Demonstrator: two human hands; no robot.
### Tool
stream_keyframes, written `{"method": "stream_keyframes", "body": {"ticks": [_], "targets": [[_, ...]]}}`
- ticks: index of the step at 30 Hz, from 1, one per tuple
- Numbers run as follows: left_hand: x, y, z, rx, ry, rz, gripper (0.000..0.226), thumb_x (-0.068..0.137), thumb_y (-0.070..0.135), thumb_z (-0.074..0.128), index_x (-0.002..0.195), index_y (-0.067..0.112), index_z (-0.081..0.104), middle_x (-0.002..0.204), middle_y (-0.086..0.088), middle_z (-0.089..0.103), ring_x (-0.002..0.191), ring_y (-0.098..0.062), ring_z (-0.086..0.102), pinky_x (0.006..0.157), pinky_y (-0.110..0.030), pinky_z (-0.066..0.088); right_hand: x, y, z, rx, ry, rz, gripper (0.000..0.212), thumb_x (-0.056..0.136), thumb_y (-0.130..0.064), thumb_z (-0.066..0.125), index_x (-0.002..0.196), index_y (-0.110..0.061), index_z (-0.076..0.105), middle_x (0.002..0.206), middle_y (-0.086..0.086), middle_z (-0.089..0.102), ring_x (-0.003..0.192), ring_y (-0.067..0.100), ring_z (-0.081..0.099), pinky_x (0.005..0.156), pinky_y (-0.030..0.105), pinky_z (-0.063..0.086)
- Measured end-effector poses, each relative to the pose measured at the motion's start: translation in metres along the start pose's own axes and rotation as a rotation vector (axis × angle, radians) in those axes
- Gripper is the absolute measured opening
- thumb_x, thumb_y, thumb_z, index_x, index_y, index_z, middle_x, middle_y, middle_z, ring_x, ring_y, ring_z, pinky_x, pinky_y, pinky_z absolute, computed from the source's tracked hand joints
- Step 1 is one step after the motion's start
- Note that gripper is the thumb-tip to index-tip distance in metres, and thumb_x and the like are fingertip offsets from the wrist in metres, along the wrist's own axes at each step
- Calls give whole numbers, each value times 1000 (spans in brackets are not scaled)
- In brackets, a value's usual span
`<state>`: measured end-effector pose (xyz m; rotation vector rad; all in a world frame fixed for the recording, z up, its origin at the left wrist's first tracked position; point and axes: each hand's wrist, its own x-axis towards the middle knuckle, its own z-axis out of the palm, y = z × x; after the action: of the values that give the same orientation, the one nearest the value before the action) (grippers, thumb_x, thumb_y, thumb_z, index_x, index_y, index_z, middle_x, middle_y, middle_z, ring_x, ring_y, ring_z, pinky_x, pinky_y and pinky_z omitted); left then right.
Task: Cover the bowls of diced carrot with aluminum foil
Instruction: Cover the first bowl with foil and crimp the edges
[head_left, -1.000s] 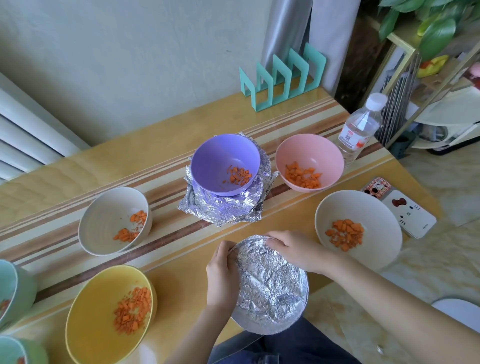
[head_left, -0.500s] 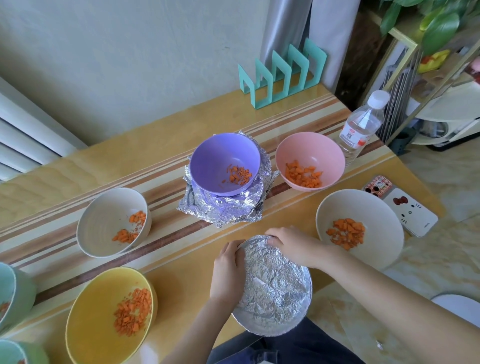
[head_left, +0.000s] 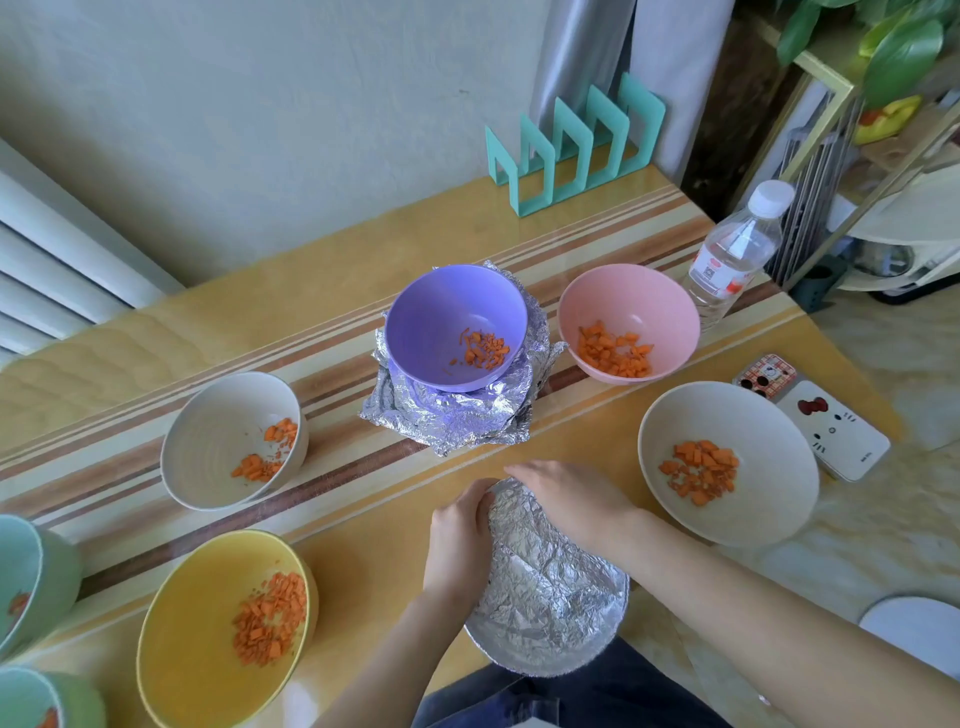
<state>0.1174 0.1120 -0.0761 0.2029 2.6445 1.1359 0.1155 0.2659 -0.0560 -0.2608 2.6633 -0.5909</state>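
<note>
**Foil-covered bowl (head_left: 550, 597) crimped at the near edge**

The foil-covered bowl sat at the near edge of the worktop (head_left: 374, 525), directly in front of the person. Its near rim apparently hung past the edge, above the lap. The left grip (head_left: 457, 540) was clenched round the bowl's left side, fingers curled over the foil at the rim. The right grip (head_left: 571, 499) lay across the far rim, fingers bent down onto the foil there. The sheet looked wrinkled but whole across the top.

To do this step well, I judged, the crimp should travel round the rim bit by bit. One grip would steady the bowl while the other folded the foil down under the lip. Light pressure would keep the thin sheet from tearing or sagging onto the carrot. The near side, away from both grips, probably wanted checking.

The edge was the main hazard: a pull toward the body could tip the bowl off, so sliding it inward first seemed wise. A bare strip of worktop lay open between it and the purple bowl (head_left: 431, 322), which stood uncovered on crumpled foil (head_left: 447, 423). The large beige bowl (head_left: 774, 504) was just beside the right forearm, and the yellow bowl (head_left: 192, 639) was near the left. The small beige bowl (head_left: 213, 441) and pink bowl (head_left: 670, 306) stood farther out, and the phone (head_left: 836, 441) and bottle (head_left: 727, 254) were well apart.
</note>
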Motion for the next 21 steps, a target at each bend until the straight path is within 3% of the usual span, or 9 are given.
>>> {"method": "stream_keyframes", "body": {"ticks": [2, 4, 8, 10, 13, 15, 17, 19, 21], "targets": [[1, 2, 0, 3, -20, 14, 27, 95, 8, 46, 107, 21, 67, 88, 3, 70, 70, -6, 52, 63, -1, 32, 0, 1, -2, -24, -17, 10, 47, 84, 17, 36, 120, -9, 53, 110, 10, 62, 94, 29, 62, 75, 38, 50], [0, 1, 1, -1, -27, 16, 27, 95, 8, 46, 107, 22, 66, 89, 4, 70, 73, -8, 54, 64, -1, 33, 2, 3, -4, 17, -37, 29, 50, 86, 14, 38, 125, -12, 55, 111, 11, 65, 94, 28, 62, 73, 34, 48], [-2, -3, 0, 8, 16, 1, 27, 94, 6, 46, 105, 19, 67, 84, 2, 70, 69, -10, 55, 61, -3, 33, -1, 16, -6, 257, -68, 76, 37, 100, -7, 39, 134, -14, 51, 127, 8, 60, 113, 23, 57, 90, 28, 45], [-4, -3, 0, 6, 36, -12, 27, 94, 5, 46, 104, 18, 67, 81, 2, 70, 67, -11, 55, 59, -7, 33, -5, 22, -3, 280, -92, 92, 35, 99, -5, 40, 132, -10, 52, 126, 10, 60, 106, 26, 62, 90, 36, 49], [-5, -4, 3, -6, 38, -32, 28, 93, 4, 46, 104, 19, 67, 81, 3, 70, 67, -10, 56, 60, -4, 34, -7, 25, 3, 262, -56, 122, 38, 94, 8, 40, 124, -7, 58, 121, 12, 63, 84, 31, 67, 75, 40, 54], [-6, -3, 3, -16, 51, -43, 29, 93, 3, 46, 104, 19, 67, 80, 3, 70, 67, -9, 56, 60, -2, 34, -6, 24, 5, 283, -50, 124, 42, 92, 11, 38, 125, -7, 57, 123, 14, 62, 99, 31, 65, 85, 44, 52], [-8, -2, 3, -23, 62, -49, 31, 92, 0, 45, 105, 19, 67, 81, 3, 70, 66, -8, 55, 60, -3, 35, -5, 22, 2, 309, -57, 132, 39, 97, 2, 38, 130, -10, 53, 125, 12, 61, 104, 21, 64, 88, 38, 51], [-9, -2, 5, -32, 92, -72, 32, 92, -1, 45, 106, 18, 66, 79, 2, 69, 66, -10, 53, 60, -9, 35, -5, 22, -1, 291, -74, 125, 33, 101, -14, 38, 132, -11, 51, 116, 11, 65, 69, 6, 59, 68, 27, 46], [-10, -4, 6, -54, 139, -124, 29, 94, 1, 42, 105, 16, 65, 73, 4, 64, 62, -12, 52, 58, -14, 32, -6, 22, -2, 276, -68, 125, 32, 102, -26, 37, 122, -9, 54, 84, 10, 66, 48, 9, 39, 51, 27, 30]]}}
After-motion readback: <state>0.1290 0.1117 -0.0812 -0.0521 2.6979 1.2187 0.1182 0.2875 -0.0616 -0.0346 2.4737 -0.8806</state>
